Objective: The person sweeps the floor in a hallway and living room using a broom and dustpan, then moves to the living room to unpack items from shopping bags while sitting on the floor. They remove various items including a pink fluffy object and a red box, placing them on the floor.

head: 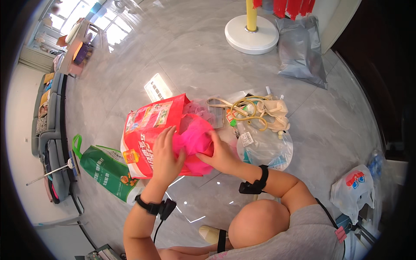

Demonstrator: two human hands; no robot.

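Observation:
A red printed shopping bag [152,112] lies on its side, its mouth towards the right. Bright pink netting [195,133] bulges out of the mouth, and paler mauve netting [200,110] shows behind it. My left hand [167,154] grips the bag near its mouth, fingers over the printed face and thumb by the netting. With thumb and fingers, my right hand [222,154] holds the pink netting at the opening; some fingertips are hidden behind it. To the right, a clear plastic bag [269,146] lies under a cream strapped item [274,110] and yellowish tubing [248,118].
A green bag [107,170] lies at left, near a flat mop [70,164] and grey sofa [50,120]. Ahead are a white round stand base [252,35] and a grey plastic bag [300,50]. A white carrier bag [354,191] sits at right. My knee [260,224] is close below.

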